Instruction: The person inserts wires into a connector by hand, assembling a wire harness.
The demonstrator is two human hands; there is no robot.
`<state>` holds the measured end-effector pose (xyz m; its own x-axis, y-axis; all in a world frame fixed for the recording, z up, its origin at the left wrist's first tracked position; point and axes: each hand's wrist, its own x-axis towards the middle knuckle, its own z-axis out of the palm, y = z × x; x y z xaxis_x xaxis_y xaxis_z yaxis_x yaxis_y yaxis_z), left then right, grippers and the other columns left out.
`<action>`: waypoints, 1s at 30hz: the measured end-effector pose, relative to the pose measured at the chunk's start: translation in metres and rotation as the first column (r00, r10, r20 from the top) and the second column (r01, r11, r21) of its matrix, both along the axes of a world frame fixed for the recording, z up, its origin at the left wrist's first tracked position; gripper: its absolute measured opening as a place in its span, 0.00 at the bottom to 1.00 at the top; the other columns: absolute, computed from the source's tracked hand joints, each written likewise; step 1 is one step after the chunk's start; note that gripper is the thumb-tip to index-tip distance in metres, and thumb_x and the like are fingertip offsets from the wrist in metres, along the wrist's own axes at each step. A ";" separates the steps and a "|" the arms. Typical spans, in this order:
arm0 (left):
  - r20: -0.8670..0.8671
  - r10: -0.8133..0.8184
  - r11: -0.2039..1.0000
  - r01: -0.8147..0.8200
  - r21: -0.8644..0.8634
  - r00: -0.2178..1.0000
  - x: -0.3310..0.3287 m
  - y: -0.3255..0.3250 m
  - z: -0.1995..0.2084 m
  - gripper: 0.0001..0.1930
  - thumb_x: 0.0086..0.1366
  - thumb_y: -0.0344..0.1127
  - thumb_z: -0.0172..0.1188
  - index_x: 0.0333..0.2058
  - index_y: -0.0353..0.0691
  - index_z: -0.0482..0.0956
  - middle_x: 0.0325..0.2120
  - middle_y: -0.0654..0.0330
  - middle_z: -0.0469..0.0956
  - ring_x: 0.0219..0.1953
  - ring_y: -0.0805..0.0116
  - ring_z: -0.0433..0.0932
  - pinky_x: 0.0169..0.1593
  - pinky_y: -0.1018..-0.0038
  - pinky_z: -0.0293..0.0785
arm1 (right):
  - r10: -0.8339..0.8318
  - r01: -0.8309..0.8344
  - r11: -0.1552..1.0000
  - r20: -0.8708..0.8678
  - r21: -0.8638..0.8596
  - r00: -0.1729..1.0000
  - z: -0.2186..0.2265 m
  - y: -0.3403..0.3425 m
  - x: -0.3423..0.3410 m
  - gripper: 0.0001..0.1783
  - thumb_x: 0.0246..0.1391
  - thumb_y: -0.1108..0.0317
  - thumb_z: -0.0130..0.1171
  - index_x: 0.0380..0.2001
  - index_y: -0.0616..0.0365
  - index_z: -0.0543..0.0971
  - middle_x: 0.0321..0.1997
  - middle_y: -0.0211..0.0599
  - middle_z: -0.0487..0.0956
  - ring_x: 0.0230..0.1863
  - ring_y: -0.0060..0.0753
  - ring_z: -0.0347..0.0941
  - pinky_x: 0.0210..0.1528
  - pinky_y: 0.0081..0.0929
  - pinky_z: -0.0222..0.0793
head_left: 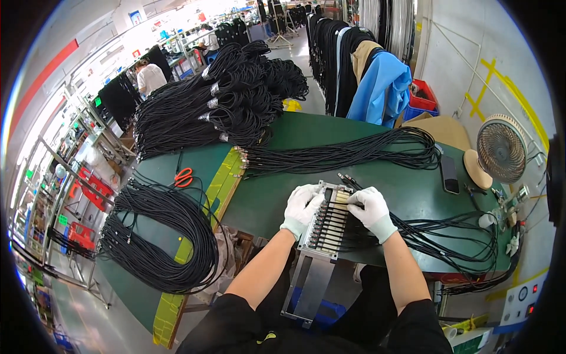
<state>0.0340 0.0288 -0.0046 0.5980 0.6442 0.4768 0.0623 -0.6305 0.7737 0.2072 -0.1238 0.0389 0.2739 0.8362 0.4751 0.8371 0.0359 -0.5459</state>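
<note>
A metal fixture (328, 227) stands upright in front of me, with a row of pale slots across it and black cable ends lying in several of them. My left hand (302, 207), in a white glove, is at its upper left edge, thumb and fingers pinched by the connector ends; what they grip is too small to make out. At the right side of the top slots is my white-gloved right hand (370, 211), its fingertips closed on a thin black cable, mostly hidden by the glove. More black cables (415, 233) run from the fixture under this hand to the right.
A large bundled heap of black cables (218, 100) covers the far left of the green table (277, 197). A looped cable bundle (171, 230), orange-handled scissors (183, 177), and a long cable bunch (342, 154) lie around. A phone (449, 174) and a fan (502, 148) are at right.
</note>
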 end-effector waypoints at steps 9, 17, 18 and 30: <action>-0.016 0.070 0.973 -0.065 0.223 0.997 -0.001 0.004 -0.002 0.09 0.56 0.42 0.66 0.28 0.44 0.79 0.46 0.59 0.80 0.55 0.54 0.73 0.64 0.50 0.56 | 0.043 -0.043 0.999 -0.030 -0.006 0.999 -0.003 0.001 -0.001 0.07 0.42 0.69 0.68 0.28 0.54 0.83 0.29 0.36 0.81 0.37 0.43 0.74 0.43 0.36 0.69; -0.115 0.122 0.990 -0.112 0.091 0.986 0.003 0.016 -0.003 0.12 0.64 0.43 0.58 0.39 0.44 0.84 0.43 0.58 0.82 0.51 0.58 0.77 0.62 0.59 0.61 | -0.056 0.055 0.998 0.116 0.016 0.992 -0.007 0.008 0.013 0.04 0.44 0.67 0.65 0.27 0.49 0.83 0.26 0.33 0.79 0.37 0.43 0.73 0.42 0.38 0.69; -0.141 0.125 0.988 -0.110 0.105 0.982 0.004 0.015 -0.007 0.12 0.64 0.43 0.57 0.39 0.45 0.84 0.43 0.59 0.83 0.50 0.60 0.77 0.64 0.58 0.59 | -0.064 0.065 0.998 0.127 0.001 0.990 -0.008 0.007 0.014 0.04 0.44 0.66 0.65 0.27 0.49 0.83 0.27 0.33 0.79 0.37 0.43 0.73 0.42 0.37 0.69; -0.241 0.099 0.993 -0.080 0.085 0.966 0.000 0.011 -0.008 0.13 0.67 0.43 0.52 0.40 0.47 0.84 0.45 0.63 0.82 0.52 0.63 0.76 0.68 0.56 0.53 | -0.079 0.090 0.995 0.231 -0.035 0.970 -0.008 0.006 0.006 0.04 0.43 0.70 0.66 0.27 0.51 0.84 0.28 0.33 0.80 0.39 0.42 0.73 0.44 0.37 0.71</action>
